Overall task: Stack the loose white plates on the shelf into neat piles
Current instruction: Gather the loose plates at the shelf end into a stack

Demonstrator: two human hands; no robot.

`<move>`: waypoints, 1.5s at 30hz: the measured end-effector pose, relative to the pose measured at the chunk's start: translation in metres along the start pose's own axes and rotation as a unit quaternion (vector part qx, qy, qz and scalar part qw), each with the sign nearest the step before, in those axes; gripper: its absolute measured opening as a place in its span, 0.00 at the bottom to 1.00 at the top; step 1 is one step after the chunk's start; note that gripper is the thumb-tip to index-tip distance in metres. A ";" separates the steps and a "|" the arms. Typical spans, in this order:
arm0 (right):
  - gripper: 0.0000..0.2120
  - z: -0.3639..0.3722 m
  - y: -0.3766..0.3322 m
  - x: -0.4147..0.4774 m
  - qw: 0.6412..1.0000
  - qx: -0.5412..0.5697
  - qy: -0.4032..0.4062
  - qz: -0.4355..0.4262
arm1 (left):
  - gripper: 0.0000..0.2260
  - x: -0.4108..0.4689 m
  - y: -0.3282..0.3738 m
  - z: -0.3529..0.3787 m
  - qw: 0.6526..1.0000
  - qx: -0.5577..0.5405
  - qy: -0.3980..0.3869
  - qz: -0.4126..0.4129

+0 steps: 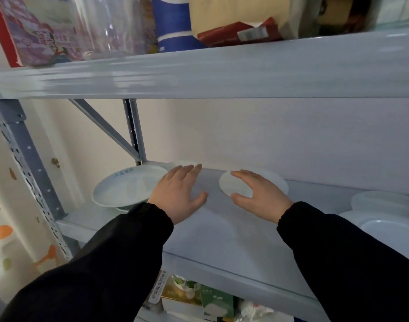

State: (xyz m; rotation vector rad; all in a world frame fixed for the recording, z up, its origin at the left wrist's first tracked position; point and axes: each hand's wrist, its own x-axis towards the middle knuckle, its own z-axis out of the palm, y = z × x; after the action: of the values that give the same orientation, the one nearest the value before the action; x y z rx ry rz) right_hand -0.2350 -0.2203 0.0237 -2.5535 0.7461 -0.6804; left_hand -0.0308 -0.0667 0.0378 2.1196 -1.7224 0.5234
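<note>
- White round ceramic plates lie scattered along the grey metal shelf point(222, 235), from its left end to its right end.
- At the left end, a large white round plate with faint blue lettering on its rim point(127, 187) rests on another dish, of which only a pale green edge shows beneath it.
- Just right of it and farther back, by the wall, part of a small white dish point(185, 162) shows, too blurred to tell more.
- The left hand point(179, 194), coming out of a black sleeve point(129, 240), is stretched palm down over the shelf. Its fingers are straight and close together, its thumb spread to the right, and it holds nothing. It covers the right rim of the lettered plate; whether it touches that rim I cannot tell.
- The right hand point(261, 196) grips a small white round saucer point(236, 185), fingers curled over its far rim and thumb at its near rim. The saucer is tilted, its face turned to the left.
- Behind the right hand a wider white plate point(281, 182) lies near the wall.
- At the right end stands a pile of white plates point(384, 203), with another white plate point(389, 231) nearer, cut off by the frame.
- On the upper shelf point(199, 73) stand boxes and a blue-and-white roll point(173, 22); packaged goods point(199, 296) fill the level below.
</note>
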 end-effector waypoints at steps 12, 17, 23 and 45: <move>0.45 0.021 0.048 -0.005 0.981 -0.175 -0.044 0.074 | 0.33 -0.007 0.043 0.054 0.999 -0.005 -0.041 0.026; 0.48 0.031 0.055 0.003 0.971 -0.191 -0.095 0.106 | 0.30 -0.007 0.041 0.057 0.999 -0.026 0.000 0.025; 0.51 0.023 0.039 -0.005 0.977 -0.180 -0.084 0.082 | 0.29 -0.013 0.040 0.050 0.998 -0.041 0.013 0.038; 0.45 0.022 -0.028 -0.103 0.965 -0.201 -0.105 -0.129 | 0.27 -0.094 0.070 -0.002 0.999 0.009 0.015 -0.052</move>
State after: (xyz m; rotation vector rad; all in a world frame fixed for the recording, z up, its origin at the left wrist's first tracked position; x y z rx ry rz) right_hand -0.2884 -0.1334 -0.0149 -3.0710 0.5270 -0.3451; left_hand -0.1173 0.0000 -0.0042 2.1878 -1.5872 0.5397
